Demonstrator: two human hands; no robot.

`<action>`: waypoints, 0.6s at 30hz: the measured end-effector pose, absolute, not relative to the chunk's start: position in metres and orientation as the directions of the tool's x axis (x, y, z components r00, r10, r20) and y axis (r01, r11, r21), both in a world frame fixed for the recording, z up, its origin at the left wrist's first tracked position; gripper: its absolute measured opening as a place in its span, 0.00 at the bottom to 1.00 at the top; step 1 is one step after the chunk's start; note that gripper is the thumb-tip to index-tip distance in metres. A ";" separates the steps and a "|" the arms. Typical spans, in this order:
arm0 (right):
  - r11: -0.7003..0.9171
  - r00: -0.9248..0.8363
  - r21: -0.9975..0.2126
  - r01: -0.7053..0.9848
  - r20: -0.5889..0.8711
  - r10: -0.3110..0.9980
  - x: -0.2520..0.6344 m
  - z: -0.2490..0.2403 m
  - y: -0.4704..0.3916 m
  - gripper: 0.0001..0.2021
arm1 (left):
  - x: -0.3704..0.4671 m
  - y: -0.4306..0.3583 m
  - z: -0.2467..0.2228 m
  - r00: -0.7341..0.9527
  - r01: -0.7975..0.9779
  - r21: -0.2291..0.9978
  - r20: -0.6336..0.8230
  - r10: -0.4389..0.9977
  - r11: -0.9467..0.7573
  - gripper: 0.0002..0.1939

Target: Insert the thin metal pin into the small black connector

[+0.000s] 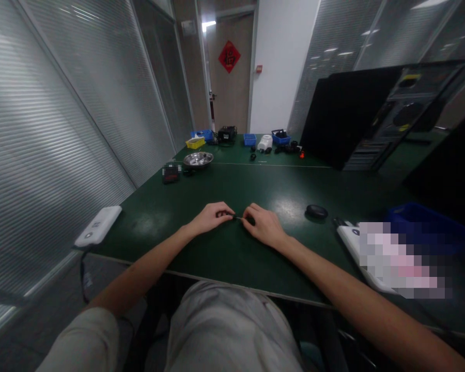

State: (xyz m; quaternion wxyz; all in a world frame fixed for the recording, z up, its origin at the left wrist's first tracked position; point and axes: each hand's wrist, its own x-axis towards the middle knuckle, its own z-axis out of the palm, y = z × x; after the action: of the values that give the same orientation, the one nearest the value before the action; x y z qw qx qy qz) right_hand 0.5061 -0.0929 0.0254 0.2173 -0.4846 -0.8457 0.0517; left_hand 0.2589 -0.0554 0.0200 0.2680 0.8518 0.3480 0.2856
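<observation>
Above the green table, my left hand (214, 217) pinches a small black part (234, 216) between thumb and fingertips; its exact kind is too small to make out. Close by on the right, my right hand (264, 225) is closed around what looks like a small screwdriver (239, 218). Its thin metal shaft points left and meets the black part, while most of its dark handle is hidden by the fingers. Both forearms rest at the table's near edge.
A metal bowl (198, 159) with small pieces stands at the back left, beside a dark box (171, 174). Blue baskets (250, 139) line the far end. On the right are a black mouse-like object (316, 211), a white device (366, 258) and a computer case (372, 119).
</observation>
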 end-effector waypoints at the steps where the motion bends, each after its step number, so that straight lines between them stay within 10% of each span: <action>1: 0.527 -0.438 -0.295 0.797 0.316 0.841 0.506 0.025 -0.093 0.08 | 0.259 -0.056 0.021 0.596 0.433 0.662 0.299 0.746 -0.611 0.13; 18: 0.612 -0.518 -0.299 0.732 0.337 0.786 0.507 0.021 -0.091 0.07 | 0.259 -0.056 0.018 0.555 0.405 0.724 0.292 0.779 -0.559 0.11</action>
State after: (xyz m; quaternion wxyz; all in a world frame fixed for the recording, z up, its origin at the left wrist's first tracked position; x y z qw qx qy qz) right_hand 0.5067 -0.0906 0.0214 0.2241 -0.4366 -0.8692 0.0597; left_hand 0.2587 -0.0556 0.0179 0.3042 0.8275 0.3577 0.3079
